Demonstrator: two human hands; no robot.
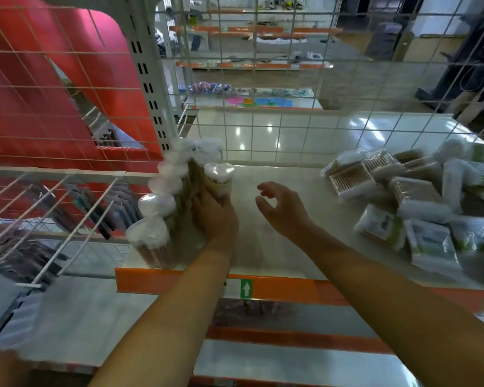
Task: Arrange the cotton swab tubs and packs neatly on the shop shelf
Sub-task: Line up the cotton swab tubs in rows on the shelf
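**Fingers lock on a tub at the left row**

Fingers of the left hand (215, 216) curl round 1 upright cotton swab tub (218, 178), setting it against the tub row (162, 196) by the shelf's left edge, likely to keep lines tight. Right hand (281, 208) hovers loose-fingered over the bare shelf (277, 247), holding nothing. Jumbled packs (414, 202) wait at the right, unsorted.

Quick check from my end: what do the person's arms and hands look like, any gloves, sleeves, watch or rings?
Both forearms are bare right to the bottom edge of the frame, no sleeves showing. The left hand and right hand wear no gloves. No watch, bracelet or ring is visible on either, though motion blur could hide something small.
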